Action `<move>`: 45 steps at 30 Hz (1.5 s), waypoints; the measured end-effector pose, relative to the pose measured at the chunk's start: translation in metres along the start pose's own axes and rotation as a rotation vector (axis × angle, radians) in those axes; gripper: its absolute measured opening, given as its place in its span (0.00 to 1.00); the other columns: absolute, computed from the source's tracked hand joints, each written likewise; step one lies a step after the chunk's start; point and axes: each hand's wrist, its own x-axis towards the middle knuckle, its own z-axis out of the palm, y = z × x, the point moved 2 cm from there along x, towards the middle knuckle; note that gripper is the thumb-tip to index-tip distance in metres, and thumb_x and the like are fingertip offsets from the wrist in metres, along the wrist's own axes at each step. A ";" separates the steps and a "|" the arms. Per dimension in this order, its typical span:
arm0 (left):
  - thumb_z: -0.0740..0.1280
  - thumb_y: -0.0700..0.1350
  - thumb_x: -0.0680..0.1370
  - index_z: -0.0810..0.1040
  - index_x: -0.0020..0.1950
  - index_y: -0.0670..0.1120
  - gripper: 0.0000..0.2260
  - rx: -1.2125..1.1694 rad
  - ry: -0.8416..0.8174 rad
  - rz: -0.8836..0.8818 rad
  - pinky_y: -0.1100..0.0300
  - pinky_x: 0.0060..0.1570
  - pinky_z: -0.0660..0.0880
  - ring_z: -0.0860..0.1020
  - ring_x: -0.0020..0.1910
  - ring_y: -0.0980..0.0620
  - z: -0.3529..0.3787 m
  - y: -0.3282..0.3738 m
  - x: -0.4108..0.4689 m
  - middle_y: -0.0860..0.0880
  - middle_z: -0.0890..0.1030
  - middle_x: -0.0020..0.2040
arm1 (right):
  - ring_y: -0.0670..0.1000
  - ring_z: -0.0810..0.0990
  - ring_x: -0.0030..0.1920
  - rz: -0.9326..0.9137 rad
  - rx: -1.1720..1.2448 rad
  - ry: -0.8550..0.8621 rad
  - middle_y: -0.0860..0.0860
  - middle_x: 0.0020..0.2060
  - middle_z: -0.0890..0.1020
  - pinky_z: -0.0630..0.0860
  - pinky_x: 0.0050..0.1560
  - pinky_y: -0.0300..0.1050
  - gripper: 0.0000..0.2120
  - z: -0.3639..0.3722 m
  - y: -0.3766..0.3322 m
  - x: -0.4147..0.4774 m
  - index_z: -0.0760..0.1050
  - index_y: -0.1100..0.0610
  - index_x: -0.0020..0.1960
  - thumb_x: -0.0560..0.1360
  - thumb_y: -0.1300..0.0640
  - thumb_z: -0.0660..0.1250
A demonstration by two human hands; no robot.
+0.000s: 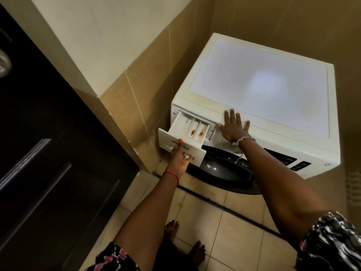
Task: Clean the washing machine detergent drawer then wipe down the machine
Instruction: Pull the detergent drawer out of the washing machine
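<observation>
A white front-loading washing machine (pixel 259 85) stands in the corner of a tiled room. Its detergent drawer (pixel 192 128) is pulled partway out at the top left of the front; the three compartments show brown stains. My left hand (pixel 179 157) grips the drawer's front panel from below, thumb on the face and fingers in the handle recess. My right hand (pixel 233 127) lies flat with fingers spread on the front edge of the machine's top, just right of the drawer opening.
The dark round door (pixel 220 171) of the machine sits below the drawer. A tiled wall corner (pixel 125 114) juts out close on the left, and a dark wooden door (pixel 39 153) fills the left side. My bare feet (pixel 183 241) stand on the beige floor tiles.
</observation>
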 end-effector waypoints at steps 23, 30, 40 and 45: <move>0.60 0.52 0.78 0.63 0.70 0.44 0.23 0.144 -0.054 -0.033 0.43 0.66 0.67 0.70 0.67 0.44 -0.022 0.004 -0.021 0.43 0.73 0.63 | 0.61 0.69 0.63 -0.194 -0.087 0.235 0.61 0.69 0.64 0.70 0.59 0.56 0.30 0.049 -0.050 -0.037 0.46 0.57 0.76 0.79 0.58 0.55; 0.62 0.53 0.78 0.61 0.71 0.44 0.26 0.077 -0.017 -0.088 0.41 0.64 0.67 0.67 0.69 0.43 -0.020 0.004 -0.015 0.42 0.70 0.68 | 0.62 0.76 0.56 -0.090 0.022 0.127 0.61 0.61 0.72 0.74 0.51 0.56 0.33 0.057 -0.051 -0.017 0.41 0.52 0.77 0.77 0.60 0.56; 0.61 0.53 0.78 0.61 0.72 0.44 0.25 0.088 -0.023 -0.111 0.42 0.65 0.65 0.66 0.70 0.42 -0.018 0.010 -0.021 0.42 0.69 0.70 | 0.61 0.78 0.53 -0.046 0.106 0.028 0.61 0.56 0.77 0.76 0.51 0.55 0.34 0.053 -0.057 0.006 0.43 0.50 0.77 0.76 0.63 0.55; 0.61 0.53 0.78 0.62 0.71 0.44 0.24 0.112 -0.012 -0.108 0.41 0.65 0.66 0.65 0.70 0.42 -0.016 0.012 -0.024 0.42 0.68 0.70 | 0.60 0.79 0.52 -0.027 0.143 -0.002 0.60 0.53 0.79 0.76 0.50 0.54 0.35 0.053 -0.061 0.013 0.44 0.50 0.77 0.76 0.63 0.57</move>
